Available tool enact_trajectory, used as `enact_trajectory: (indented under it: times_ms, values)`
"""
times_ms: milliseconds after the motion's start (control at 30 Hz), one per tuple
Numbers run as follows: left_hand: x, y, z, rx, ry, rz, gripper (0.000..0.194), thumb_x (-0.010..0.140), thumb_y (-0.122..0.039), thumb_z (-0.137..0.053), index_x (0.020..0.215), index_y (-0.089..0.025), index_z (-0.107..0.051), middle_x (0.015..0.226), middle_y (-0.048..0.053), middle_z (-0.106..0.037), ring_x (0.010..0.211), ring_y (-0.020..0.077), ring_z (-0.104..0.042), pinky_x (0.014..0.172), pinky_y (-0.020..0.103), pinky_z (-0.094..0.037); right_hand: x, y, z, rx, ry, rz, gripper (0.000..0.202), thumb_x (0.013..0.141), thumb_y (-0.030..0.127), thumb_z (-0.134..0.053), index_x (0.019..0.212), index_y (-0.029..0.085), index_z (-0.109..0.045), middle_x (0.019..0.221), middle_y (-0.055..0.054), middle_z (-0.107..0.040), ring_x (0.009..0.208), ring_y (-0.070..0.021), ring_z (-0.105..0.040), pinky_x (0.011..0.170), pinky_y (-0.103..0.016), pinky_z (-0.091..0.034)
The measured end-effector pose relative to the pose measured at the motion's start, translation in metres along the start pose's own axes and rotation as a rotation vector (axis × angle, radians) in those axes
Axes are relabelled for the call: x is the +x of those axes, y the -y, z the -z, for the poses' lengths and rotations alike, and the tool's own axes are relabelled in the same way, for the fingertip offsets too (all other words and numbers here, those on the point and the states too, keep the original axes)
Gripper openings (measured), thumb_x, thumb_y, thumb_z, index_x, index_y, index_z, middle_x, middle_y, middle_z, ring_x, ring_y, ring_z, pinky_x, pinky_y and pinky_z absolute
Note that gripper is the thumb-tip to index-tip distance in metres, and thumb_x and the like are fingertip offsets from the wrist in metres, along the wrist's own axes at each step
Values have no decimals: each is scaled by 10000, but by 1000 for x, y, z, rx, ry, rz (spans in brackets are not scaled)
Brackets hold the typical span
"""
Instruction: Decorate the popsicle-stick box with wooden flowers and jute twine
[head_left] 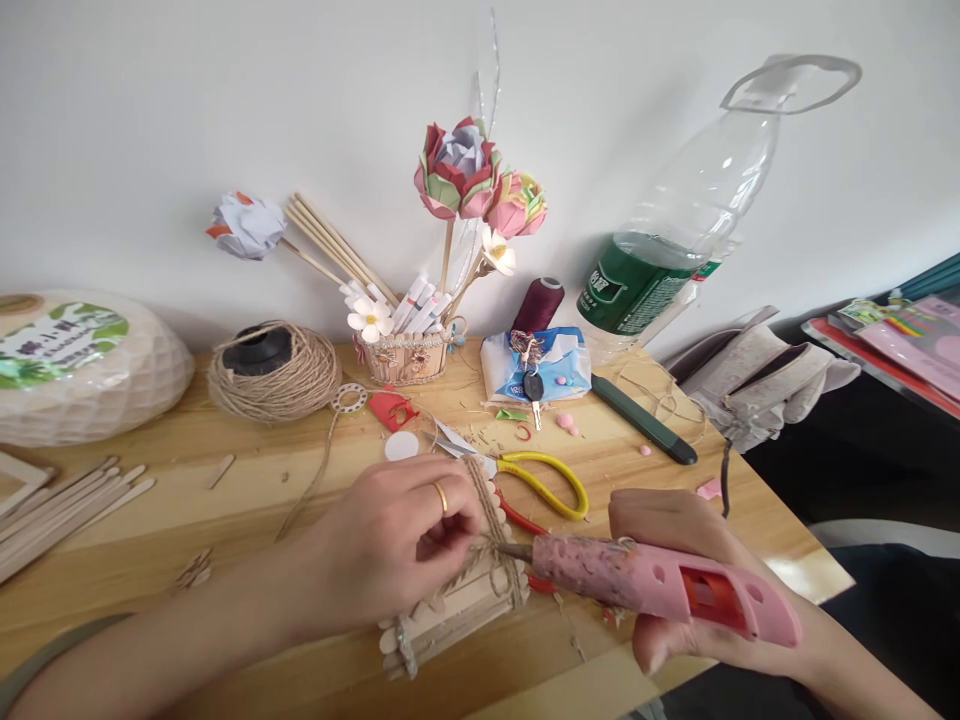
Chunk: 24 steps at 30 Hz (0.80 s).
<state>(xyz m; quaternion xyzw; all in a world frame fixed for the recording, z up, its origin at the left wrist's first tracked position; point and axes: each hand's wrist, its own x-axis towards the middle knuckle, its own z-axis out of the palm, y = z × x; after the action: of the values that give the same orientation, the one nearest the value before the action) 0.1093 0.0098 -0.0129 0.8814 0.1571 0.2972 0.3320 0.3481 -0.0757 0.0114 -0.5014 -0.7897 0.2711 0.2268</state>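
A small craft-stick panel (469,600), trimmed with jute twine (478,480), lies on the wooden table. Over its upper part is my left hand (401,525), fingers pinched together at the twine; the exact bit between the fingertips is partly hidden. My right hand (686,525) grips a pink hot glue gun (630,575), whose stained nozzle (517,550) points left and reaches the twine close to my left fingertips. Just behind the panel lie scissors (544,465) with one yellow and one red handle.
Behind stand a twine ball (300,380), a stick basket (409,360) with paper flowers, a tissue pack (540,360) with keys, and a large bottle (645,290). Loose craft sticks (71,505) lie left. A dark green utility knife (645,420) lies right, near the table edge.
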Motion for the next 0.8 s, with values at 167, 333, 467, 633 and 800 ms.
enact_trajectory:
  times_ms: [167, 333, 467, 633, 800]
  values:
    - [-1, 0, 0, -1, -4, -1, 124, 776, -29, -497, 743, -144, -527, 698, -1, -571, 602, 71, -467, 534, 157, -385, 0, -1, 3, -78, -1, 13, 630, 712, 780, -365, 514, 182, -333, 497, 40, -369, 440, -76, -295, 424, -241, -185]
    - [-2, 0, 0, 0, 6, 14, 117, 770, -29, -503, 743, -139, -532, 711, 3, -576, 609, 70, -471, 537, 156, -384, -5, -1, 3, -159, -2, 65, 594, 773, 728, -348, 544, 181, -356, 518, 40, -399, 457, -73, -319, 432, -228, -215]
    - [-1, 2, -1, 6, 9, 19, 125, 758, -20, -505, 734, -138, -536, 703, -2, -569, 599, 68, -464, 532, 156, -381, -10, -2, 4, -185, -27, 91, 587, 773, 731, -342, 556, 188, -392, 525, 34, -403, 460, -84, -329, 434, -249, -220]
    - [-1, -2, 3, -30, 17, 38, 109, 788, -58, -500, 759, -156, -536, 713, -19, -575, 602, 67, -488, 547, 164, -404, -22, -2, 17, -157, -103, 93, 613, 803, 720, -284, 804, 223, -643, 602, -16, -521, 517, -141, -497, 472, -264, -371]
    - [-12, -5, 9, 107, 50, 38, 183, 824, -225, -540, 1007, -207, -532, 1009, 35, -597, 1023, 186, -515, 872, 343, -455, -45, -19, 25, -333, -231, -74, 442, 896, 378, -452, 1319, 259, -400, 1082, -85, -594, 964, -245, -587, 759, -319, -487]
